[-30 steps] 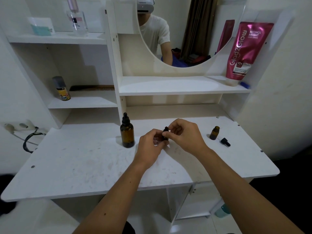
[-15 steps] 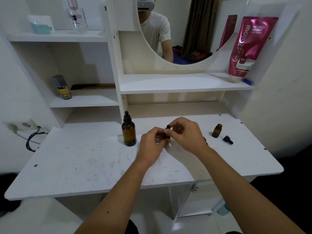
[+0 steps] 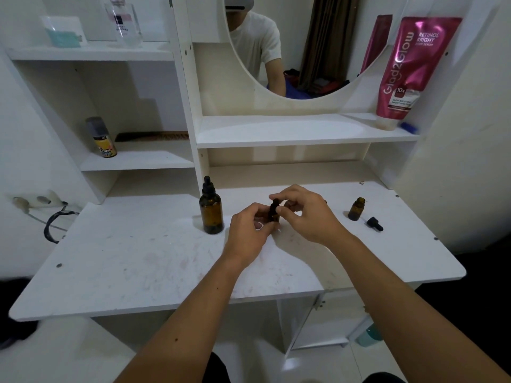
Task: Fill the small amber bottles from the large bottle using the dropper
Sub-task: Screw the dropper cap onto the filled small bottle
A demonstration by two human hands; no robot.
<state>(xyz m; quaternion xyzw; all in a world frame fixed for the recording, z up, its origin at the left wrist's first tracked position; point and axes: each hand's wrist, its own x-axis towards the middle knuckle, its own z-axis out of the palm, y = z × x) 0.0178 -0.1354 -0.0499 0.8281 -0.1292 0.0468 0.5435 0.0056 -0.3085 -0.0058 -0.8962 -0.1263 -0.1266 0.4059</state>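
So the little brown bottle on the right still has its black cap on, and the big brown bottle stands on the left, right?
Not quite. In the head view the small amber glass bottle on the right stands open; its black dropper cap lies beside it on the white tabletop. The large amber glass bottle does stand on the left.

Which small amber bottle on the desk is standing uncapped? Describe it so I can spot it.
On the white desk, look right of the hands. The uncapped small amber bottle stands alone there, its black dropper cap lying beside it; unlike the large bottle left, it is short and open-necked.
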